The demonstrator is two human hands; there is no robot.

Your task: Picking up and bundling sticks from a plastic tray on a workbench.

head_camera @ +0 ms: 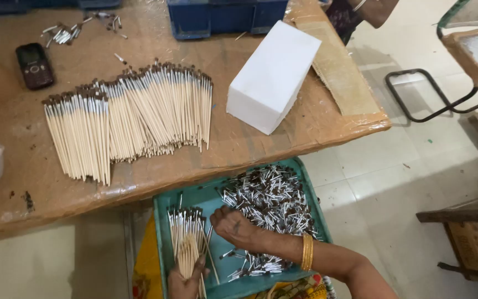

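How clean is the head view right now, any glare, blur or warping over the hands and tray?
Head view: even light, soft shadows; mild sheen on the wrapped table. Wide-angle bending at the edges. Right hand over the metal caps looks sharp; left hand is cut by the bottom edge in the green tray.

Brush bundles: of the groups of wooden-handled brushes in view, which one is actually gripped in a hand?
The small bundle standing in the green tray, gripped by the left hand. The big rows lie untouched on the table.
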